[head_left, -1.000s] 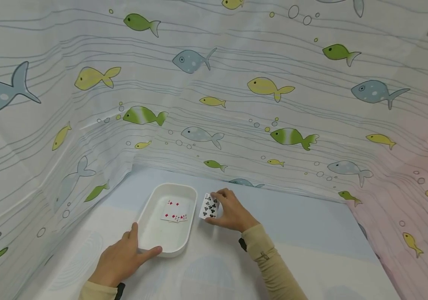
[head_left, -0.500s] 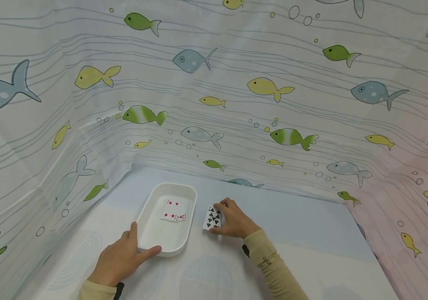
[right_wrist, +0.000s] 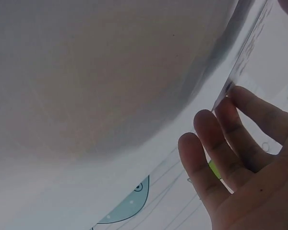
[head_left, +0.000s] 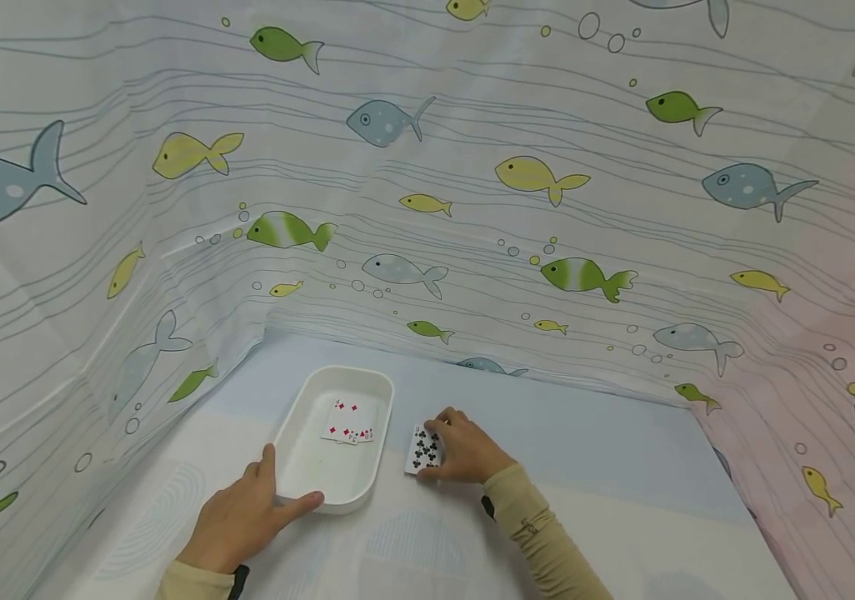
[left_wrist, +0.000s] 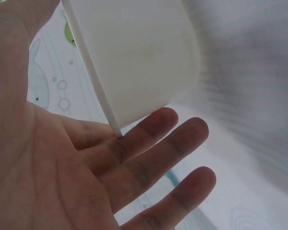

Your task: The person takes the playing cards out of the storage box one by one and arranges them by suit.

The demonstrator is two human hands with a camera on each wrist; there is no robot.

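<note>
A playing card, a club card on top of what may be a small stack, lies face up at the table surface (head_left: 422, 454) right of a white plastic tub. My right hand (head_left: 465, 450) pinches it by its far and near edges, between fingers and thumb. The right wrist view shows the fingertips (right_wrist: 206, 122) at the card's thin edge. My left hand (head_left: 240, 517) holds the near left corner of the white tub (head_left: 296, 467), thumb over the near rim, fingers along its outer side. Inside the tub, several red and black playing cards (head_left: 348, 417) overlap, a diamond card uppermost.
A pale blue and white cloth (head_left: 585, 433) covers the table. Fish-printed curtain walls (head_left: 465, 242) rise at the back, left and right. The tub's raised right wall (head_left: 385, 442) stands between the held card and the cards inside.
My right hand has brought the club card toward me and slightly right, down to the table beside the tub. The left hand and the tub have stayed in place.
</note>
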